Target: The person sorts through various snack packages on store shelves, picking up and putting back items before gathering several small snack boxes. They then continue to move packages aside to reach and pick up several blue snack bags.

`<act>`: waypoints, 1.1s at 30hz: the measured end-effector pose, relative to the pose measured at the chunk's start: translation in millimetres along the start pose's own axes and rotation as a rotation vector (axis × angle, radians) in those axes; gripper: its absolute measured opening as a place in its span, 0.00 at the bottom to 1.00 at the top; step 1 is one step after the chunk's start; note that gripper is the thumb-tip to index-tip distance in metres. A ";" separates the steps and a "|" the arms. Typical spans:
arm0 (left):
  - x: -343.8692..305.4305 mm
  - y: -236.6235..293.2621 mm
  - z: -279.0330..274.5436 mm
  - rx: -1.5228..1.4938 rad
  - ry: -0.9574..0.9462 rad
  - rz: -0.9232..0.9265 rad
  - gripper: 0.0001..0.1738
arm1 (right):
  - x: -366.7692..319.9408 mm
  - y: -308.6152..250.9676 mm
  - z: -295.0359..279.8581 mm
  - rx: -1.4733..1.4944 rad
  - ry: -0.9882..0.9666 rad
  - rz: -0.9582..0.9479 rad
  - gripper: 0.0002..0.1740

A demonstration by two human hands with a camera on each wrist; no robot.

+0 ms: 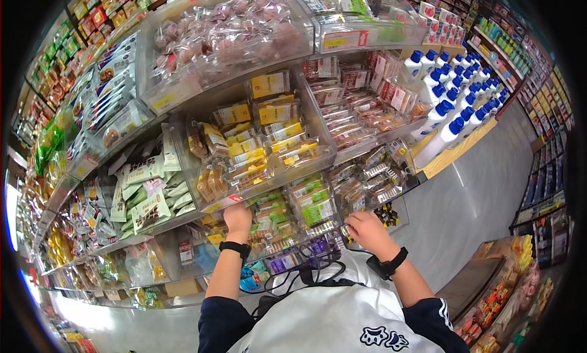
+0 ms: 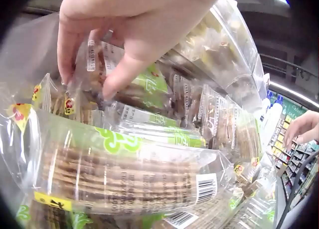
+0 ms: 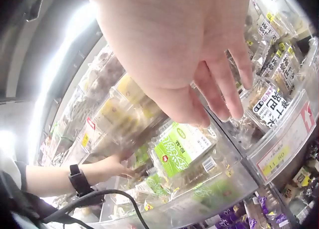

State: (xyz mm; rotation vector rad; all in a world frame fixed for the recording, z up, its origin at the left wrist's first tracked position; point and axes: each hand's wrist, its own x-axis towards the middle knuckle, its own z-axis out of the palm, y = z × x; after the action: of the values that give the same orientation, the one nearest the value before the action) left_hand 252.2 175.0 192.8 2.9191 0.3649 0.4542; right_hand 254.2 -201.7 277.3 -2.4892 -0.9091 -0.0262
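Observation:
My left hand reaches into a bin of clear packs with green labels. In the left wrist view that hand bends over upright packs, its thumb and fingertips apart. A barcoded pack stands between them; whether it is gripped I cannot tell. Nearer lies a long clear pack of thin brown biscuits. My right hand is at the shelf's right part. In the right wrist view the right hand, fingers loosely extended, hangs over a green-labelled pack and the bin divider, holding nothing.
Above are bins of yellow-labelled packs and pink-wrapped sweets. White bottles with blue caps stand at the right. Purple packs fill a lower tier. A clear bin front with a price tag borders the right-hand bin. Black cords hang before the body.

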 end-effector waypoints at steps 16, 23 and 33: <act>13.3 30.6 3.7 -0.066 -0.166 0.086 0.21 | -7.6 -11.4 11.7 -0.015 -0.104 -0.042 0.08; -24.4 30.6 -54.9 -0.702 -0.127 -0.143 0.21 | -1.6 -11.4 10.0 0.010 -0.105 -0.028 0.07; -57.2 16.4 -39.7 -0.003 -0.503 0.236 0.29 | 13.5 -21.5 14.8 0.001 -0.117 -0.120 0.07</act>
State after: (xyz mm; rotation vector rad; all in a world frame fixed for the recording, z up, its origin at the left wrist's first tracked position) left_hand 190.3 149.1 217.6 2.9431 -0.0510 -0.2577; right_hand 249.4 -172.8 276.1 -2.4531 -1.1055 0.0811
